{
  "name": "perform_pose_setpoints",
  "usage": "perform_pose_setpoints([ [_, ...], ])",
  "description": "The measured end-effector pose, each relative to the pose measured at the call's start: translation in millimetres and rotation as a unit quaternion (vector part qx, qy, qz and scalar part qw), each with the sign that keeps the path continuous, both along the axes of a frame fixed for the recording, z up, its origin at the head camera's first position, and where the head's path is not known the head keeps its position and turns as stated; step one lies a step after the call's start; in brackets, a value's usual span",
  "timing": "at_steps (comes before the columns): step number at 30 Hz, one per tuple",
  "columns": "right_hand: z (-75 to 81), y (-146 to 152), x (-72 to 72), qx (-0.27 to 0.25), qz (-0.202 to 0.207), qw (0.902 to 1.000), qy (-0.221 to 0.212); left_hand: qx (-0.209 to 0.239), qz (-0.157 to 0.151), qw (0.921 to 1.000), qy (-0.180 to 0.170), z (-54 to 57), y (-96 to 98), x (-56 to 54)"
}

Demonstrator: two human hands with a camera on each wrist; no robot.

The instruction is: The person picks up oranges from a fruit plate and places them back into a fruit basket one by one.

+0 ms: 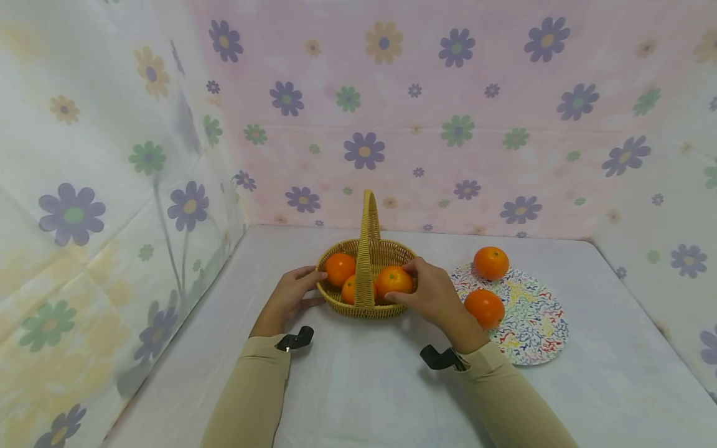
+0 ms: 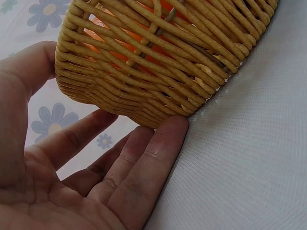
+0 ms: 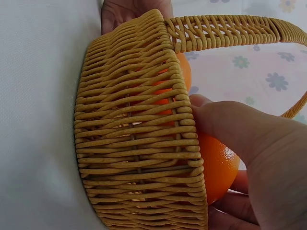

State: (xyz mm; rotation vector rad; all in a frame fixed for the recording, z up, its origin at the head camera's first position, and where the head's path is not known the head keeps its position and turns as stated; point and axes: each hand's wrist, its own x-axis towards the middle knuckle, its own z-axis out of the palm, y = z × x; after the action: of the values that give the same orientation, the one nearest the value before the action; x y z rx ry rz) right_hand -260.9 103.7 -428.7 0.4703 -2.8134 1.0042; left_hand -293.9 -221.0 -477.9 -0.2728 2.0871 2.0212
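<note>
A yellow woven wicker basket [image 1: 338,305] with a tall arched handle [image 1: 366,249] stands mid-table, three oranges inside. My left hand [image 1: 288,295] holds its left end: the thumb lies over the rim and the fingertips press the outer wall [image 2: 144,72], low down near the cloth. On the right side, my right hand [image 1: 434,292] grips an orange [image 1: 394,282] between thumb and fingers, low inside the rim. That orange [image 3: 218,165] bulges above the rim in the right wrist view. Another orange [image 1: 340,269] lies left of the handle; the third [image 1: 350,290] is partly hidden behind it.
A round, multicoloured speckled mat [image 1: 532,317] lies right of the basket. On it are two more oranges, one at the back [image 1: 491,263] and one [image 1: 484,309] beside my right wrist. Flower-printed cloth [image 1: 364,112] walls the white table [image 1: 347,386] at the back and sides.
</note>
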Motion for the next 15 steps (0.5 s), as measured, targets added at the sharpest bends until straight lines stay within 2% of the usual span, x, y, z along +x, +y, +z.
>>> perform_pose_setpoints([
  [7, -1.1, -1.0, 1.0, 0.005, 0.002, 0.9998, 0.021, -0.003, 0.003, 1.0000, -0.005, 0.7, 0.8, -0.5],
  [15, -1.1, -4.2, 2.7, 0.010, 0.000, 0.9999, 0.005, -0.004, 0.002, 1.0000, -0.005, 0.5, 0.1, -0.8],
])
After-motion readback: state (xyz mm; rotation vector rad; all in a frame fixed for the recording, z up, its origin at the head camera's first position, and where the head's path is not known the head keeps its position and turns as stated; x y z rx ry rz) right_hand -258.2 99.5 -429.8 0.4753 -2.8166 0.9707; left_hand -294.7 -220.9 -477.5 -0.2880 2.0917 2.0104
